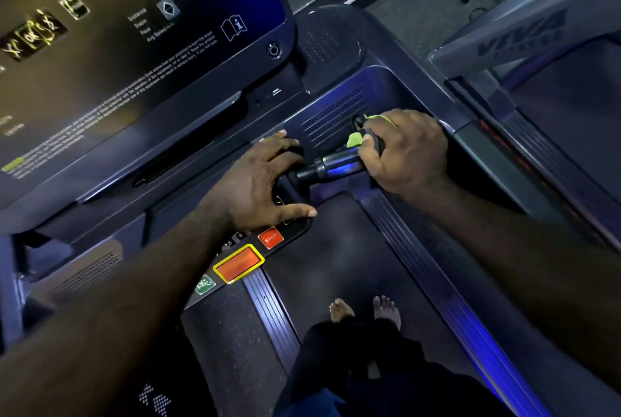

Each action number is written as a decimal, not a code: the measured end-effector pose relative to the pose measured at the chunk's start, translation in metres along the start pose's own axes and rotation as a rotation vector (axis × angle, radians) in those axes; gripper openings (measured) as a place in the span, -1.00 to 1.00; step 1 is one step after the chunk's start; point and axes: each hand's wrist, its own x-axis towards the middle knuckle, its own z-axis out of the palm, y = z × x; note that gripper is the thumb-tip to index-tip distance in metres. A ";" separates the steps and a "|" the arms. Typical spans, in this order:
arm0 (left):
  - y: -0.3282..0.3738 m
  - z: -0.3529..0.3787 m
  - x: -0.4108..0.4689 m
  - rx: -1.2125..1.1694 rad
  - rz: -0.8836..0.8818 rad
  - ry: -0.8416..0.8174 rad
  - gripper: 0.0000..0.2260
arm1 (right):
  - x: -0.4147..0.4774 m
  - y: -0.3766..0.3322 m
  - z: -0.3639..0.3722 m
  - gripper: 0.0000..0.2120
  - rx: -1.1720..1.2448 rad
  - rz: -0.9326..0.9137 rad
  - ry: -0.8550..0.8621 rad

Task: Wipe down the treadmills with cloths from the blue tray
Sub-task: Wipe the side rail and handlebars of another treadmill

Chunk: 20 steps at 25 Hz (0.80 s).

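Note:
I stand on a dark treadmill and look down at its console. My right hand grips a green cloth wrapped round the black handlebar grip; only small bits of cloth show between the fingers. My left hand rests on the console's front ledge with fingers spread, its fingertips near the inner end of that grip. The blue tray is not in view.
The big display screen fills the upper left. An orange safety key plate and a red STOP button lie just below my left hand. My bare feet stand on the belt. A second treadmill's frame lies to the right.

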 end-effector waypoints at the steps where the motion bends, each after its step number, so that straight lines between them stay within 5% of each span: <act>1: -0.002 0.000 0.001 -0.006 -0.005 -0.003 -0.14 | 0.014 0.001 -0.006 -0.70 -0.021 -0.026 -0.141; 3: -0.003 0.001 0.000 -0.018 -0.005 0.006 -0.14 | 0.024 0.009 -0.013 -0.62 -0.078 -0.061 -0.265; 8: -0.003 0.003 0.000 -0.032 0.025 0.058 -0.16 | -0.012 0.006 0.002 -0.77 0.025 0.017 0.103; 12: -0.005 0.006 0.001 -0.045 0.044 0.054 -0.17 | 0.006 0.006 0.004 -0.71 -0.062 0.033 -0.096; 17: -0.010 -0.001 0.002 -0.119 -0.038 -0.061 0.25 | -0.005 -0.039 0.012 -0.84 -0.013 0.354 0.236; 20: -0.004 -0.003 0.001 -0.213 -0.059 -0.048 0.43 | -0.004 -0.112 0.021 -0.88 0.024 0.294 0.245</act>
